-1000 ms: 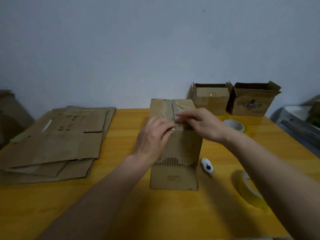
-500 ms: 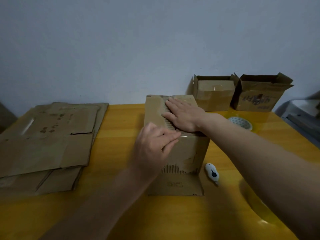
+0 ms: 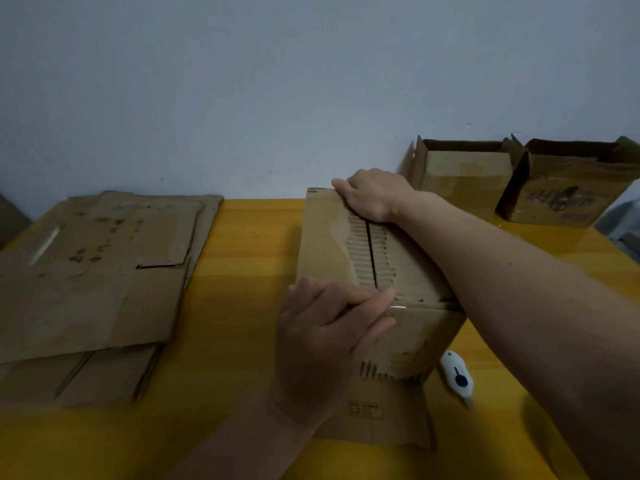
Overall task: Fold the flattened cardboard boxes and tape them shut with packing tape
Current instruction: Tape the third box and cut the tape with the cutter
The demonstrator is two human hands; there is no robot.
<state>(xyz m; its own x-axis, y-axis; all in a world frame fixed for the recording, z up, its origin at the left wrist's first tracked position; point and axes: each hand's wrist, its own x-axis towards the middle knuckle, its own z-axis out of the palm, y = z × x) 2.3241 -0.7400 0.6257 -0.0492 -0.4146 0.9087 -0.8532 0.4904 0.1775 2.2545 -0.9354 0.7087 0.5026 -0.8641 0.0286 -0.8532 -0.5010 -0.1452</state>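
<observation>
A folded cardboard box stands in the middle of the yellow table, its top flaps closed along a torn centre seam with clear tape over it. My right hand lies over the far end of the seam, fingers bent over the far top edge. My left hand rests against the near top edge, fingers stretched flat along the tape end on the front face. A loose flap lies flat on the table at the box's near foot.
A stack of flattened boxes covers the table's left side. Two open-topped boxes stand at the back right by the wall. A white box cutter lies right of the box.
My right hand has slid along the seam from the middle of the box top to its far edge. My left hand stays at the near edge. The view has moved closer.
</observation>
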